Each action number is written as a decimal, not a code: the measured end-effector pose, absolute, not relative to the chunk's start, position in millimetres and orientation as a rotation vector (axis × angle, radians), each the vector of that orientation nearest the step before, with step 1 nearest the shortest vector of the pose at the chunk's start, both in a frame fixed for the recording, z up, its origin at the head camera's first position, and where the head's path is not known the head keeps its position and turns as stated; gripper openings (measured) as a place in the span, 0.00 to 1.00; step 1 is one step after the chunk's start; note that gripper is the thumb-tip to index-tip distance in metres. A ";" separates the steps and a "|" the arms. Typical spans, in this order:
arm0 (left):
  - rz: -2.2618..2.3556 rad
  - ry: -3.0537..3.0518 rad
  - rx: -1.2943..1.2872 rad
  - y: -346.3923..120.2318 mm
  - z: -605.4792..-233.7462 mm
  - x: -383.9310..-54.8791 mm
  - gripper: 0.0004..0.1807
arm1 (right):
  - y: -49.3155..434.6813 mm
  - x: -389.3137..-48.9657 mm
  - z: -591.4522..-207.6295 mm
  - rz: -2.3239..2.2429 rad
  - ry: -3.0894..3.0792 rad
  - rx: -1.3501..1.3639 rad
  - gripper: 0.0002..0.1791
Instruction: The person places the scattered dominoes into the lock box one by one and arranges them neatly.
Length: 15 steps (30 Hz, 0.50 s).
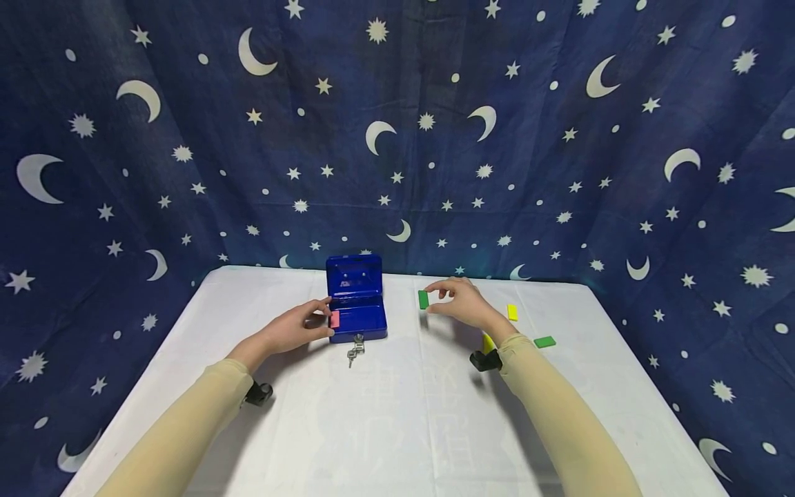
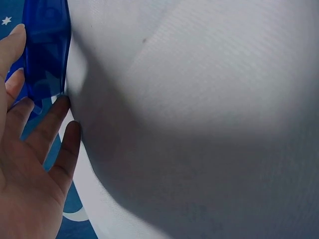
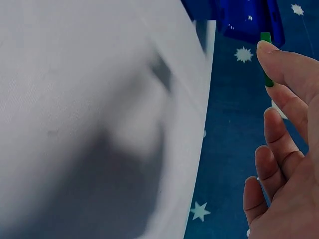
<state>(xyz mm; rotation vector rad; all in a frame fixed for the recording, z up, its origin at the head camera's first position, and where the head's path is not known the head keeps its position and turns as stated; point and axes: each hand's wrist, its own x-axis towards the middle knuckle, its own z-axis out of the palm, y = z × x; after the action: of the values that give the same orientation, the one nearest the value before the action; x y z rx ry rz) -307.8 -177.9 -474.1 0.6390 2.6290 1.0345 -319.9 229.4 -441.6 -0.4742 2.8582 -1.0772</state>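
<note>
A small blue metal box stands on the table with its lid raised at the back. Inside it, by the left wall, is a pink block. My left hand is at the box's left side, thumb and fingertips spread along that edge; the left wrist view shows its fingers mostly extended. To the right of the box, my right hand pinches a green block between thumb and index finger, held up above the table. The other right fingers are loosely bent around nothing.
Keys hang from the lock at the box's front. Near the right forearm lie two yellow blocks and another green block. A white cloth covers the table; a dark blue star-and-moon curtain surrounds its back and sides.
</note>
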 end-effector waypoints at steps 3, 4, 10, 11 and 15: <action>1.036 2.629 0.641 -178.7 -474.9 -307.7 0.23 | 222.1 -320.4 -440.7 -1.079 2.855 -0.491 0.25; 1.033 2.631 0.644 -178.8 -475.0 -307.8 0.23 | 219.8 -320.5 -440.0 -1.082 2.851 -0.495 0.25; 1.040 2.621 0.640 -179.2 -474.8 -307.6 0.23 | 206.1 -321.5 -437.3 -1.086 2.834 -0.512 0.24; 1.040 2.618 0.635 -179.2 -474.8 -307.6 0.23 | 203.9 -321.4 -436.7 -1.089 2.830 -0.515 0.24; 1.035 2.621 0.626 -179.0 -474.4 -307.5 0.22 | 194.4 -322.4 -436.0 -1.086 2.827 -0.519 0.24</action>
<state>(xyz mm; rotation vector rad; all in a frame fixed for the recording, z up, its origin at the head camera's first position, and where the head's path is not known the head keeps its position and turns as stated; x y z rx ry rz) -307.5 -179.0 -474.4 0.6264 2.6211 1.0355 -322.4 194.4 -436.0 -0.5189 2.8275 -1.0857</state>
